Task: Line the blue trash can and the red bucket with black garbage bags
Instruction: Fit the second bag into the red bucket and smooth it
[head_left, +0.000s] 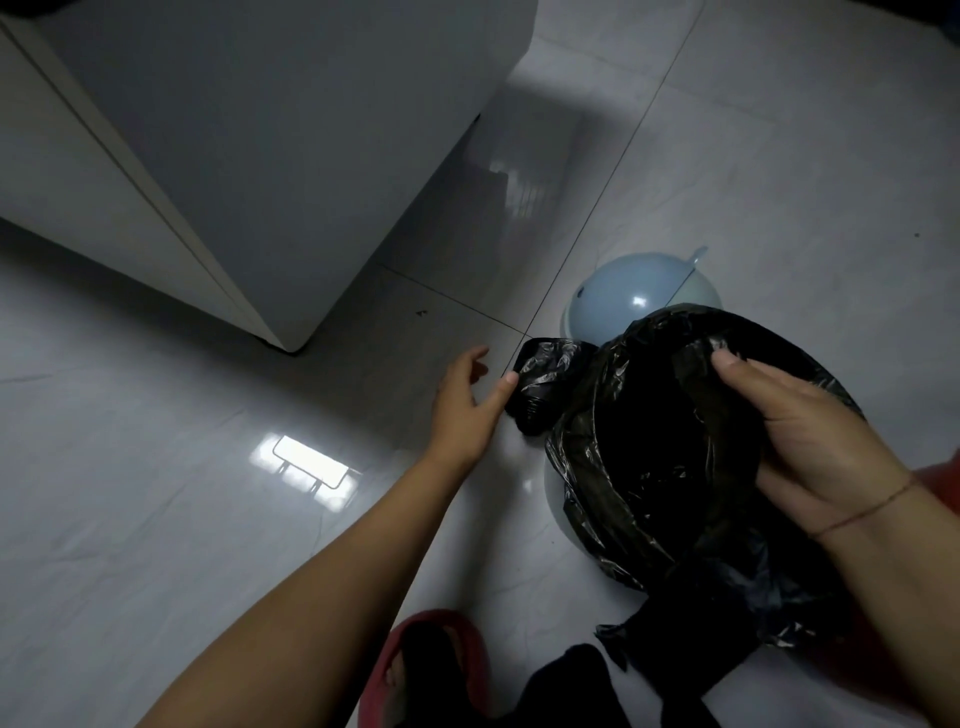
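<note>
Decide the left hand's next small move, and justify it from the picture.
Probably pick up the roll of bags: the left hand is open, thumb tip at the roll, while the right hand rests on the black bag already draped over the blue trash can.

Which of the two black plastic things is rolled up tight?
The roll on the floor by the left hand, a compact bundle. The other, the bag, is spread open over the can, under the right hand.
</note>
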